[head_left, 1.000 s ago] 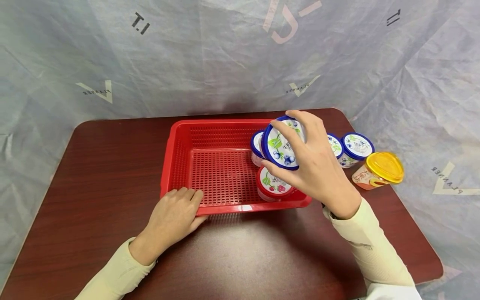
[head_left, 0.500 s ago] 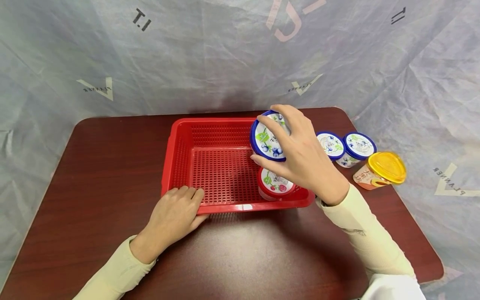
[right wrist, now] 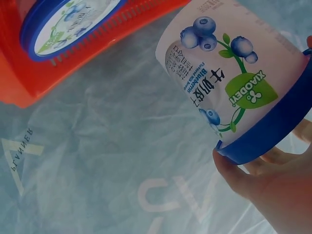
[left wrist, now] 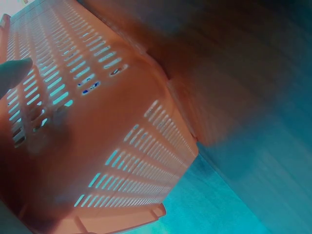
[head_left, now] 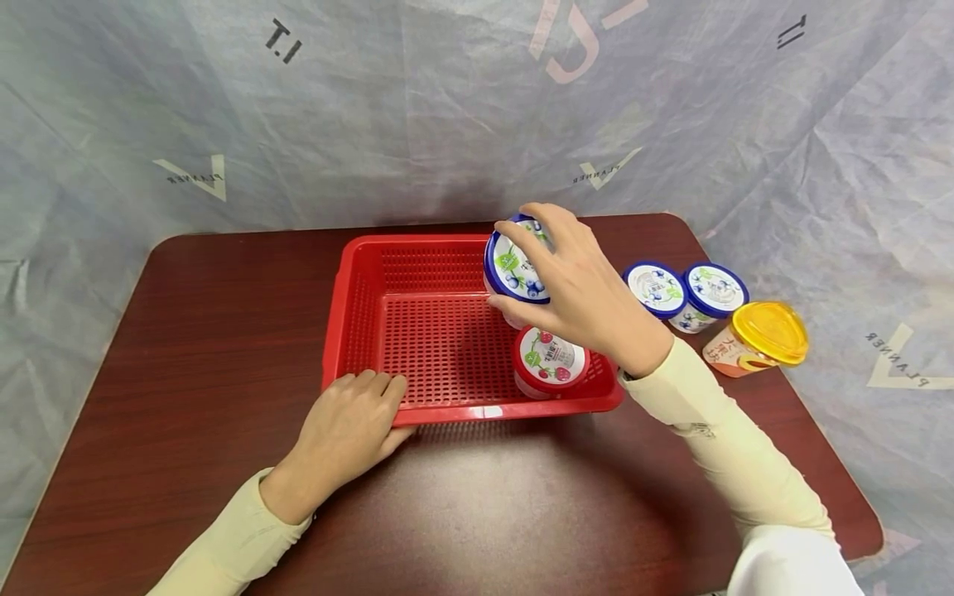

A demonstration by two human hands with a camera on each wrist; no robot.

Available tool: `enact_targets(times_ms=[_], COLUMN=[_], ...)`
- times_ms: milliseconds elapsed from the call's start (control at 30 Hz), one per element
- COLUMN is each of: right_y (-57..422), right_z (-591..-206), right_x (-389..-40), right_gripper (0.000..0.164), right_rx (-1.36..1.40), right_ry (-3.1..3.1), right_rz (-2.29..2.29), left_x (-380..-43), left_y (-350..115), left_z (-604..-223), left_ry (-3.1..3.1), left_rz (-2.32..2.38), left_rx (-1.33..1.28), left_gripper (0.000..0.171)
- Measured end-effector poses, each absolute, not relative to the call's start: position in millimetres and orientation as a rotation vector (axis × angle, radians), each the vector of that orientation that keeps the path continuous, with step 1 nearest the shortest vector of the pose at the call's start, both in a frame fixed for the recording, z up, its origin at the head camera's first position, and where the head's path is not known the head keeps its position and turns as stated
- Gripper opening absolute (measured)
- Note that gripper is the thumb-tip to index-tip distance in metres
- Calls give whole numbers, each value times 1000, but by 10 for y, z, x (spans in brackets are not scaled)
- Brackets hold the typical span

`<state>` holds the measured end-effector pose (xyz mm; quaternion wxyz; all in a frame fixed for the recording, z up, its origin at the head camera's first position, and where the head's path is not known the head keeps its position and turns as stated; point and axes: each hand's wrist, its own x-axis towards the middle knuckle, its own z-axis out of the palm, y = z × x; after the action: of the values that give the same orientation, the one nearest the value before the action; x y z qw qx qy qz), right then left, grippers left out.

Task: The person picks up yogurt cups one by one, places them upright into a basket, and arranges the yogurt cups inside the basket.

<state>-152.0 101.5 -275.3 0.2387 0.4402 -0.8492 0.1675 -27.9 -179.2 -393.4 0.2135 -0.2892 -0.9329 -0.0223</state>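
My left hand [head_left: 346, 426] grips the front left rim of a red plastic basket [head_left: 477, 412], fingers over the top. In the left wrist view the thumb [left wrist: 14, 73] shows against the slotted wall. My right hand [head_left: 577, 285] holds a blue-lidded blueberry cup [head_left: 519, 261] by its lid, over the basket's right half. The right wrist view shows that cup's printed side, with fingers round the lid edge. Another blue-lidded cup [right wrist: 70, 24] is in the basket, mostly hidden by the held one in the head view. Nearer the front sits a red-lidded cup [head_left: 550, 362].
Right of the basket, two blue-lidded cups [head_left: 656, 287] stand side by side on the brown table [head_left: 201, 348]. A yellow-lidded cup [head_left: 760, 335] is just in front of them. Grey sheeting [head_left: 417, 116] hangs behind the table and on both sides.
The right hand has carried the blueberry cup left and slightly back above the basket, exposing more of the red-lidded cup. The left hand and basket stay in place.
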Motion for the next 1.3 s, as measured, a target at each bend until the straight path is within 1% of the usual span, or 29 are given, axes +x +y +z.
enact_targets(times_ms=[233, 533, 867, 1100, 1300], right_y=[974, 921, 823, 710, 641], right_z=[-2750, -2751, -2774, -2836, -2901], right_x=[-1573, -1592, -1649, -1722, -1773], right_gripper=[70, 71, 79, 74, 70], right_rx=[1279, 1314, 1374, 1435, 1425], right_ry=[-2341, -2382, -2433, -2467, -2547], right_rz=[450, 422, 372, 353, 346], left_x=[-276, -275, -265, -259, -256], left_y=[-1789, -1784, -1791, -1799, -1788], left_z=[-3936, -3940, -3935, -3941, -3925], left_ry=[-2578, -2573, -2589, -2590, -2605], left_rz=[-60, -61, -51, -53, -55], left_rx=[-803, -805, -793, -791, -792], left_gripper=[50, 50, 51, 48, 45])
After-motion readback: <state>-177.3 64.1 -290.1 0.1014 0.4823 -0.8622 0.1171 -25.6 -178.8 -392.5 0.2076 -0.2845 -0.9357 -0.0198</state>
